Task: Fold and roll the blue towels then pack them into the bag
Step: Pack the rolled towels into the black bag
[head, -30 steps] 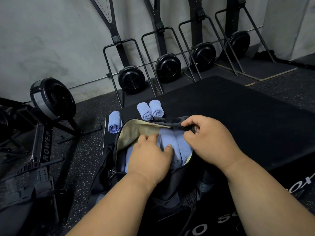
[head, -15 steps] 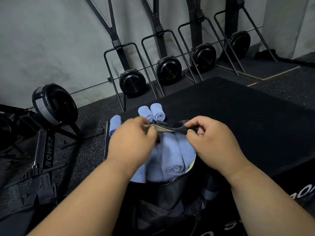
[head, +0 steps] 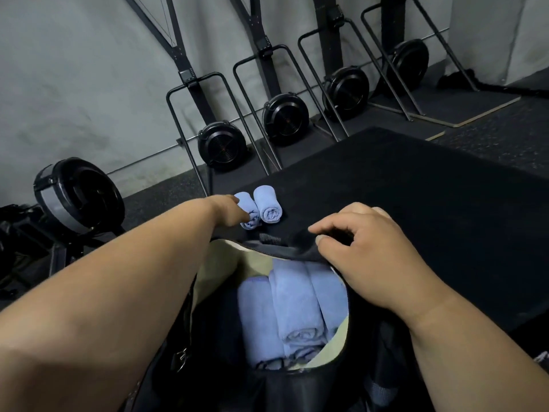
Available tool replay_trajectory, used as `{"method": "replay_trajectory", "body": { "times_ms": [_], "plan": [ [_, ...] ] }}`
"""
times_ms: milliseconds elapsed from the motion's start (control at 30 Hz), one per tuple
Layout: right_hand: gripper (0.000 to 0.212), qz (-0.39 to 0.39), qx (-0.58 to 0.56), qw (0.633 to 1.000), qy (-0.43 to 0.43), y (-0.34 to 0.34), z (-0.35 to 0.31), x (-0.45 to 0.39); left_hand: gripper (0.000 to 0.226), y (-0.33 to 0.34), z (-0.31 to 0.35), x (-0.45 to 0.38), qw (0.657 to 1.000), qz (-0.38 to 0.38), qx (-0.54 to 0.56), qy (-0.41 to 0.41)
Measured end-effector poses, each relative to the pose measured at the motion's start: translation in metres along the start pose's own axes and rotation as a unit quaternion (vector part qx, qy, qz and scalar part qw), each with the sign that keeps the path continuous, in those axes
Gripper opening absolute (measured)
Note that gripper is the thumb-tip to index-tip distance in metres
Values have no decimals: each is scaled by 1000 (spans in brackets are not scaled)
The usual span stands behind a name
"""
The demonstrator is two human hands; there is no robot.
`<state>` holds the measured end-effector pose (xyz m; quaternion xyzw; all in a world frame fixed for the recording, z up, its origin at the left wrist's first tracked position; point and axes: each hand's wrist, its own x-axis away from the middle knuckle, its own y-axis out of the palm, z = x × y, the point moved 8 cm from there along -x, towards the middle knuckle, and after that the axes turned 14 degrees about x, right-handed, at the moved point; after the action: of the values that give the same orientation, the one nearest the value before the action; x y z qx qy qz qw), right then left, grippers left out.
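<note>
The black bag [head: 221, 264], lined in cream, lies open in front of me with three rolled blue towels [head: 294, 304] packed side by side inside. Beyond it, two more rolled blue towels lie on the black mat [head: 416, 203]. My left hand [head: 227, 211] reaches over the bag and curls round the left roll [head: 249, 212]; the right roll [head: 267, 208] lies free, touching it. My right hand [head: 365, 251] pinches the bag's far rim flap [head: 297, 242] and holds it up. My left forearm hides the floor left of the bag.
A rowing machine's flywheel [head: 77, 197] stands on the floor at left. Several upright exercise machines with black fan housings [head: 221, 147] line the grey wall behind the mat. A metal ring [head: 179, 356] hangs on the bag's left side.
My left hand has left the bag's rim and reached forward to the left roll on the mat. My right hand still pinches the rim. The view has tilted down over the bag.
</note>
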<state>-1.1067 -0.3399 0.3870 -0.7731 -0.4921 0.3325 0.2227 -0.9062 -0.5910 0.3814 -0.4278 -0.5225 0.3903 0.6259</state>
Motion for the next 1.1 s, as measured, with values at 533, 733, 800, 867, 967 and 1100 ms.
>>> {"method": "replay_trajectory", "body": {
  "times_ms": [533,733,800,867,967,1100],
  "plan": [
    [25,-78,24,996,-22,25,9,-19,67,43,-14,-93,976,1,209,-64],
    [24,-67,25,997,-24,26,9,-18,87,58,-19,-105,926,34,359,-106],
    [26,-64,26,997,-25,26,8,-17,83,57,-21,-105,925,50,360,-113],
    [28,-60,29,997,-29,25,8,-16,78,60,-22,-104,917,55,379,-116],
    [30,-59,32,997,-28,24,7,-16,67,65,-23,-99,891,54,434,-117],
    [33,-62,43,997,-29,23,3,-16,54,63,-28,-83,867,60,479,-123]
  ]
}}
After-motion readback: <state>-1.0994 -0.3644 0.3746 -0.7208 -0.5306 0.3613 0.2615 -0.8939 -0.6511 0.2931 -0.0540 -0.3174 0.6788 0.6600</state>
